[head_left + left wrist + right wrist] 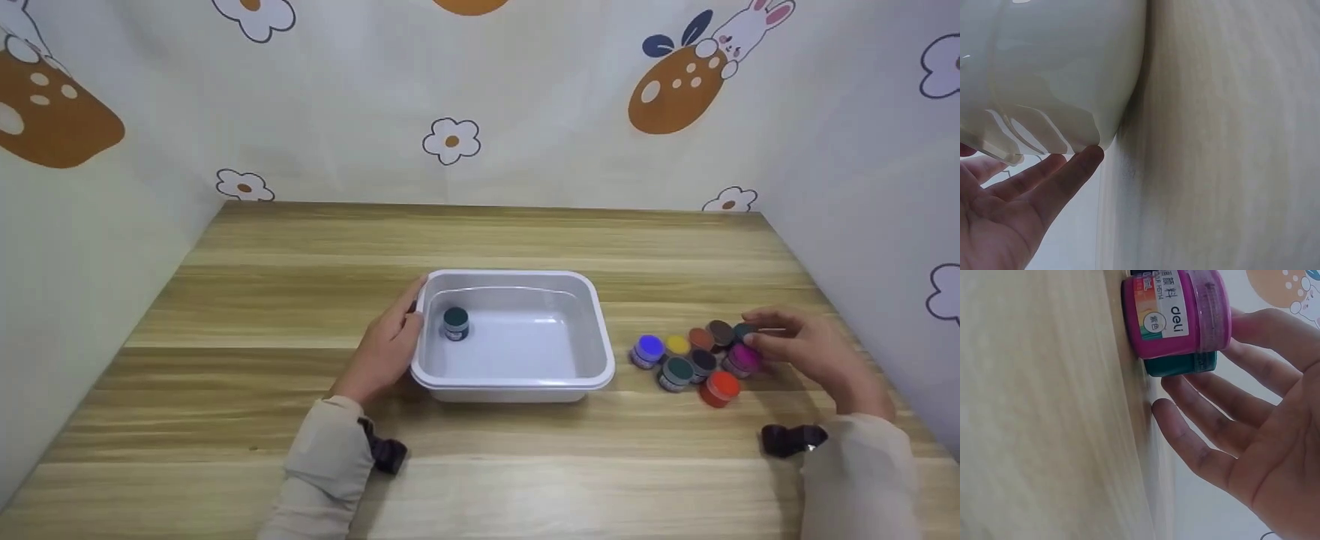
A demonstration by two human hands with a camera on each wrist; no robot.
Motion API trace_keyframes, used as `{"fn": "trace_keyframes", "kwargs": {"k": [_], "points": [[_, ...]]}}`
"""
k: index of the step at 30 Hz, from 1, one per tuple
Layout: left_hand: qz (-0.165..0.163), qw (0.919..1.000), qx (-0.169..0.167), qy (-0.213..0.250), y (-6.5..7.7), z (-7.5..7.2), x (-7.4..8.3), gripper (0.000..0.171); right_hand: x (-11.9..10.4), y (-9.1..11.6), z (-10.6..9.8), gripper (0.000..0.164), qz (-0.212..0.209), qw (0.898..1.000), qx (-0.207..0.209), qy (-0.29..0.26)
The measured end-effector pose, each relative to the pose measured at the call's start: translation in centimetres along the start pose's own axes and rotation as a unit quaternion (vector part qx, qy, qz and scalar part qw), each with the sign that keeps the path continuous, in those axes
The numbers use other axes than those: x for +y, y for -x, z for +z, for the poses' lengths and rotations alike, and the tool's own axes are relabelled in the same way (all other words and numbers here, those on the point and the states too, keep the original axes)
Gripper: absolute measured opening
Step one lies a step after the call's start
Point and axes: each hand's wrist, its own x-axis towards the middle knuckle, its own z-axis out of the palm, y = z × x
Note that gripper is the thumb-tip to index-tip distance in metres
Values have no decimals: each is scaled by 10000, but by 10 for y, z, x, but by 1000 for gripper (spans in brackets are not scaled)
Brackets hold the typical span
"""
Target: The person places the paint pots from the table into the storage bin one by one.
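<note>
One dark-green jar [456, 324] is seen inside the white tub [513, 384], near its left wall; nine jars [702, 363], clustered right of the tub, are judged remaining. Among these, a teal jar [742, 331] is flanked by the right hand's [821, 358] narrow grip; closure cannot be told. The tub's left side is touched by the left hand [382, 345], fingers extended.
</note>
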Motion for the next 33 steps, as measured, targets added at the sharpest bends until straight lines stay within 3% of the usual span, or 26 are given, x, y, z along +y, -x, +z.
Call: {"fn": "trace_keyframes", "kwargs": {"k": [17,22,29,33], "points": [[-46,9999,-20,-92,1,-2,-1,55,-1,-4,1,55,91,9987,-79,493],[-71,10000,-30,-21,0,-1,-1,54,-1,-4,2,54,136,9989,-64,439],[-82,9999,-72,-37,0,0,0,54,3,-5,5,47,-160,9994,82,-289],[-171,9998,-129,-51,0,0,2,54,3,-5,5,48,-135,9997,142,-139]]}}
